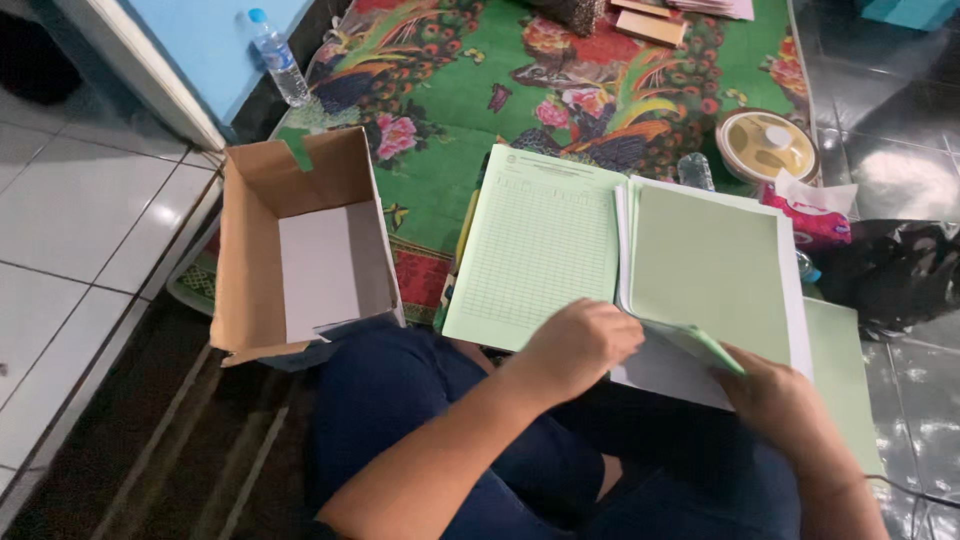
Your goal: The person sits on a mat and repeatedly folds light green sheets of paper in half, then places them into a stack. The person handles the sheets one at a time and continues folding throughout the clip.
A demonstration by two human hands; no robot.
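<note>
Underneath, green floral mat (450, 90) spread over the tiled floor (70, 220). Open cardboard box (300, 240) at the mat's left edge, white sheet lying inside. Beside it, toward the middle, green ruled form (540, 245), and touching its right edge a stack of green and white papers (710, 270) across the lap. Black bag (890, 270) at far right, round yellow lidded container (767, 145) above it, pink patterned packet (815, 222) between them. Clear water bottle (278, 58) up near the blue panel. Left hand (580, 345) curled loosely on the seam between form and stack, fingertips touching paper. Right hand (775, 395) pinching the lifted lower corner of a green sheet.
</note>
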